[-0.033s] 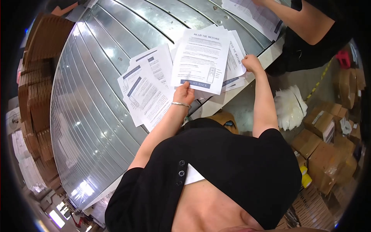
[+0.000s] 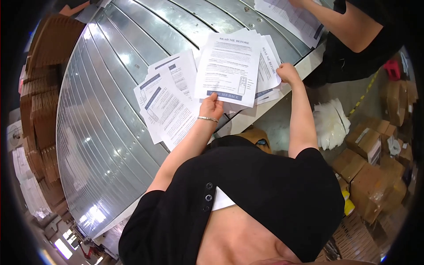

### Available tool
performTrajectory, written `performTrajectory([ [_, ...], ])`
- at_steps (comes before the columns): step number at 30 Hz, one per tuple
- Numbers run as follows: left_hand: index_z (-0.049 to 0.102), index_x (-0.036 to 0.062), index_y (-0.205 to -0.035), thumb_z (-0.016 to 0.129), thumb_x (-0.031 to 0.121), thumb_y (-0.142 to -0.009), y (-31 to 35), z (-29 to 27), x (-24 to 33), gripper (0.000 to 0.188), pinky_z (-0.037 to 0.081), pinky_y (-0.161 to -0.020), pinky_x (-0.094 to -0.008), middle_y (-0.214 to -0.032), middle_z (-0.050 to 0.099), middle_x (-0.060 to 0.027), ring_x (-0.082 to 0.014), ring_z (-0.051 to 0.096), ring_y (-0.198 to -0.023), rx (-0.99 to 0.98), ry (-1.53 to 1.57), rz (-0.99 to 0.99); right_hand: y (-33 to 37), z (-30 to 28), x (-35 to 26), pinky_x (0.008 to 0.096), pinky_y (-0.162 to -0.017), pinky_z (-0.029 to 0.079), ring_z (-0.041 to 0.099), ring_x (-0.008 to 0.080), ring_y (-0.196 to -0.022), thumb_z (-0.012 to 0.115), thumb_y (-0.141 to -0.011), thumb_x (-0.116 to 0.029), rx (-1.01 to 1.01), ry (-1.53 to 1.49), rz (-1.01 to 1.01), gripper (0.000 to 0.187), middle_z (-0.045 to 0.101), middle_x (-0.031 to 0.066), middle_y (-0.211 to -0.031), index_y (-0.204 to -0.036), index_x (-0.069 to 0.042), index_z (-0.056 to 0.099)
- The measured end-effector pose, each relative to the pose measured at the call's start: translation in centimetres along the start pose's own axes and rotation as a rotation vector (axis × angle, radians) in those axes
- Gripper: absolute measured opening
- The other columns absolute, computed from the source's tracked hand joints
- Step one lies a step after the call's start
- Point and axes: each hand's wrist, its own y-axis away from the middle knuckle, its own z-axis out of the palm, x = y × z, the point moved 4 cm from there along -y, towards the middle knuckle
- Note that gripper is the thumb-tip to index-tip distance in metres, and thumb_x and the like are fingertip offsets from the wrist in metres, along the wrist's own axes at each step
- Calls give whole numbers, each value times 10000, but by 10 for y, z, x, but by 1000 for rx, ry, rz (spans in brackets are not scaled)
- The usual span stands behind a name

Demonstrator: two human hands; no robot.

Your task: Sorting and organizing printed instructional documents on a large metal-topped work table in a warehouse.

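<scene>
A white printed instruction sheet (image 2: 227, 66) with a dark band along its foot lies over other papers. My left hand (image 2: 211, 108) pinches its lower edge, thumb on top. Off to the right, the fingers of my right hand (image 2: 288, 73) are closed on the right edge of another printed sheet (image 2: 268, 66), which sticks out from beneath the first and curls a little at its corner. Beside my left hand, several overlapping instruction sheets (image 2: 170, 106) are fanned out on the slatted metal table (image 2: 106, 128).
Across the table another person's arm (image 2: 344, 24) rests by a second spread of sheets (image 2: 289, 20). Stacked flat cardboard (image 2: 44, 110) stands beyond the left edge. On the floor to the right are cardboard boxes (image 2: 364, 176) and a white plastic bundle (image 2: 331, 123).
</scene>
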Motion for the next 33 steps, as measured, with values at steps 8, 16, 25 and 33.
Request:
performTrajectory([
  [8,497,33,-861,533,148,-862,1,-17,-48,120,464,-523,-254,-751,511,-80,-181,516,-643,122,-88,-217,0,-5,-2,361,-643,474,617,311,-673,487,-634,-164,-43,76,-20,255,614,187,-675,-741,6,643],
  [16,414,-38,-1011,501,171,-878,-1,-11,-87,263,543,-592,-287,-882,544,-168,-266,587,-768,18,-17,-261,-4,-8,-9,393,-608,478,609,338,-613,497,-647,-176,-54,96,-92,282,610,220,-699,-767,49,617],
  [25,547,0,-743,626,178,-736,84,-81,33,196,412,-473,-257,-693,577,-78,-127,520,-547,92,-1228,278,32,-28,-27,384,-762,443,584,288,-890,580,-746,-403,236,280,-163,502,615,152,-948,-1072,-24,533],
  [33,564,-91,-836,716,251,-657,64,-249,152,415,472,-618,-297,-778,612,-178,-217,590,-670,786,-1249,553,124,58,-105,341,-674,459,593,255,-728,598,-766,-223,37,-24,-561,258,612,113,-762,-933,-28,581],
])
